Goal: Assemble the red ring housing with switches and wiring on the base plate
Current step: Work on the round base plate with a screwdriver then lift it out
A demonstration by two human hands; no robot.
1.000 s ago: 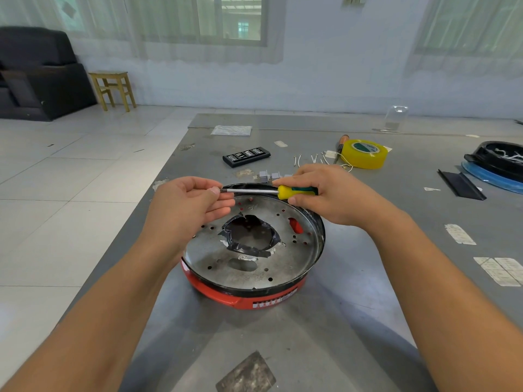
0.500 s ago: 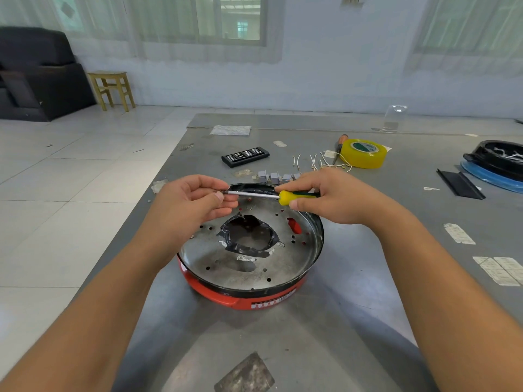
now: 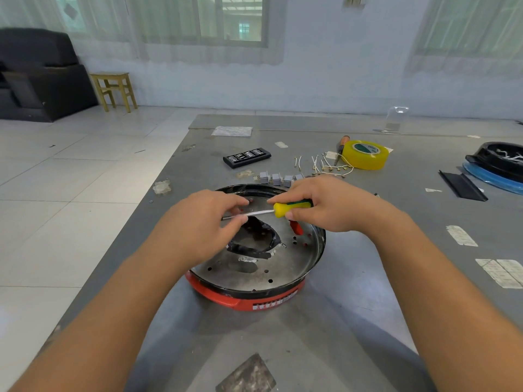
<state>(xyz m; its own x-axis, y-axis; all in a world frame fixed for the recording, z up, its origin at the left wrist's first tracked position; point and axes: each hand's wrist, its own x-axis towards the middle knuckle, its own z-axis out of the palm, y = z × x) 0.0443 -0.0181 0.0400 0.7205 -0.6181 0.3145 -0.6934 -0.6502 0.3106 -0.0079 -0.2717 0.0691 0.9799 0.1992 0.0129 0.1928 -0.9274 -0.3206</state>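
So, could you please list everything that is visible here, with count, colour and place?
base plate: one, silver, on the red housing
red ring housing: one, table centre
screwdriver: one, yellow-green handle, above the plate
switches: about four, grey, behind the plate
wires: several, pale, beside the tape
tape roll: one, yellow, far right
bit case: one, black, far centre
stool: one, wooden, floor
left hand: pinches the shaft
right hand: grips the handle

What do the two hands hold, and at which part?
Both hold one screwdriver: the right hand grips its yellow-green handle, the left hand pinches the metal shaft near the tip.
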